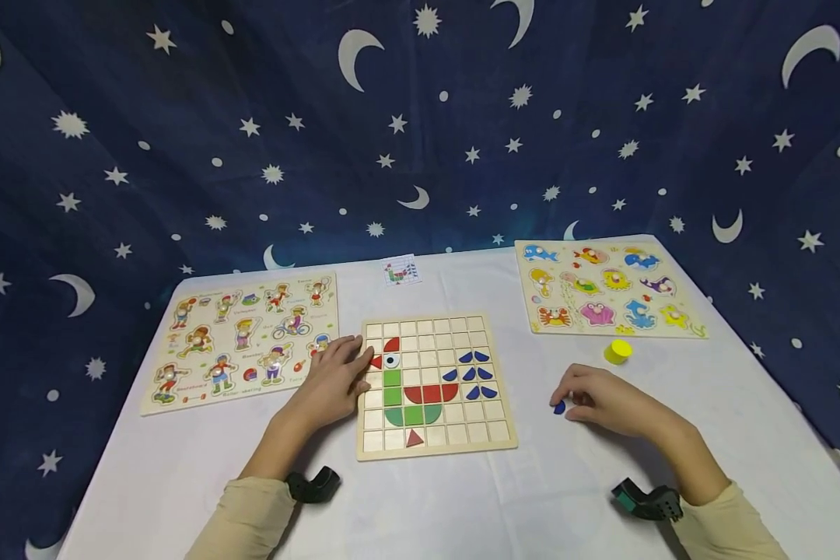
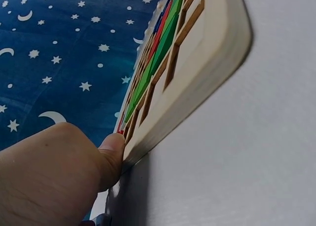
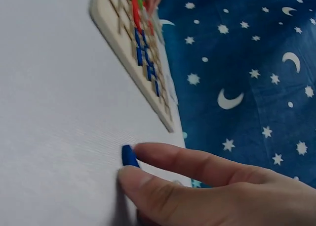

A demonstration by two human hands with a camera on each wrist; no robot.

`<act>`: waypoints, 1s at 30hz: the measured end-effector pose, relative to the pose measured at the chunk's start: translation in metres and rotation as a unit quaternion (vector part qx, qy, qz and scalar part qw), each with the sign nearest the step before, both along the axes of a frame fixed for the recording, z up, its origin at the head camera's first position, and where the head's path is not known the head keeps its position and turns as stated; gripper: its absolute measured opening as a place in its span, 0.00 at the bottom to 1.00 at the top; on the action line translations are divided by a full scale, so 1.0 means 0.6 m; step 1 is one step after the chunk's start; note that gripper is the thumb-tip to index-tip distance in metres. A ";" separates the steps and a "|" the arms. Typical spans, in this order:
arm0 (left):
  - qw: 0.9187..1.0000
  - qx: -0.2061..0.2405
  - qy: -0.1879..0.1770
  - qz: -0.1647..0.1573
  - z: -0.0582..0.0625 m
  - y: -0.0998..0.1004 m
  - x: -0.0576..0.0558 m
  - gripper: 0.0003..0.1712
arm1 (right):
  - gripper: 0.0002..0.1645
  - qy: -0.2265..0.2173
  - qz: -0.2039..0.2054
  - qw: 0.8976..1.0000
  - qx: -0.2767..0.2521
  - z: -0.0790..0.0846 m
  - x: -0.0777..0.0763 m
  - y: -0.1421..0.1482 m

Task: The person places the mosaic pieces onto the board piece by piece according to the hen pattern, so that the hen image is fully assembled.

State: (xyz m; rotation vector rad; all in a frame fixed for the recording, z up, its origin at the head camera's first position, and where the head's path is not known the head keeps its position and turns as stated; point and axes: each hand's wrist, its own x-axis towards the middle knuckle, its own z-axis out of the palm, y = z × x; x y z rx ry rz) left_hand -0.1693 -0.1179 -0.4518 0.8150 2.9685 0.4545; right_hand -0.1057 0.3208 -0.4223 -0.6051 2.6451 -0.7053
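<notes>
Right of the board, low over the white cloth, my right hand (image 1: 605, 397) pinches a small blue rounded piece (image 3: 129, 157) between thumb and fingertip. A wooden grid board (image 1: 430, 460) lies flat in the middle. My left hand (image 1: 332, 377) rests at its left edge, fingertips on the rim and the thumb (image 2: 112, 144) touching the side. In the grid, coloured pieces form a bird: an eye tile (image 1: 391, 361), green squares (image 1: 392, 378), a red strip (image 1: 430, 393) and several blue pieces (image 1: 470, 374) at the right. A red triangle (image 1: 414, 438) lies in the bottom part.
A small pattern card (image 1: 401, 271) lies behind the board. One peg puzzle with sports figures (image 1: 245, 334) lies at the left, another with sea animals (image 1: 605, 288) at the right. A yellow cylinder (image 1: 618, 351) stands near my right hand. A starry dark blue curtain (image 1: 420, 155) hangs behind.
</notes>
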 end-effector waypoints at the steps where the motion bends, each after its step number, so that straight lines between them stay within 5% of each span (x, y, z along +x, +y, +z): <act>1: 1.000 0.000 0.001 -0.001 0.000 -0.001 0.000 0.31 | 0.11 0.008 0.004 1.000 0.002 -0.001 -0.001 -0.002; 11: 1.000 0.004 0.006 -0.001 0.002 -0.003 0.002 0.31 | 0.09 0.045 -0.035 0.998 0.036 -0.014 -0.002 -0.026; 21: 1.000 -0.001 -0.002 0.004 0.006 -0.004 0.002 0.31 | 0.08 0.056 -0.021 0.997 0.041 -0.015 -0.010 -0.058; 30: 1.000 0.001 0.002 0.002 0.005 -0.006 0.001 0.31 | 0.09 0.066 -0.038 0.997 -0.034 -0.016 -0.004 -0.096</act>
